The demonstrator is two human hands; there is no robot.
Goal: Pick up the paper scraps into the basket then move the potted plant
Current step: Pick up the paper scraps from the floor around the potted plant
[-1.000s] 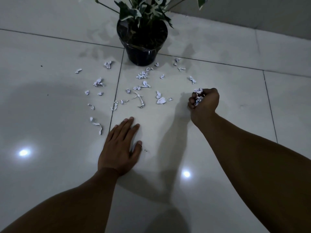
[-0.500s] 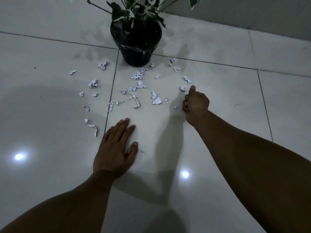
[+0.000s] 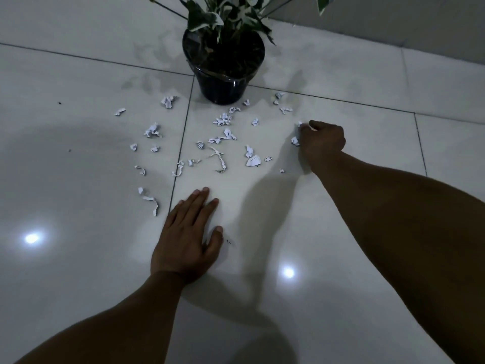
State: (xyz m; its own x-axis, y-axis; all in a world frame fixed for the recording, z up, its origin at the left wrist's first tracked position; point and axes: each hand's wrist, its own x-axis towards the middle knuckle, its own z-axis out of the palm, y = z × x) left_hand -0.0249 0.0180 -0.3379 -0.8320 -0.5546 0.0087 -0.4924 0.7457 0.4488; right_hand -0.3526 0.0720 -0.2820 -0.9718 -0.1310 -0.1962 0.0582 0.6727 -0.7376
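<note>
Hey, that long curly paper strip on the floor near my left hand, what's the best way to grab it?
Pinch the long curly strip from above at its raised curl, probably with the left hand, flat on the floor tile just right of it. The strip is thin and mostly flat, so the arched part gives the fingers an edge to catch.

left hand (image 3: 186,240) flat, fingers together — right hand (image 3: 322,141) curled in a fist.
</note>
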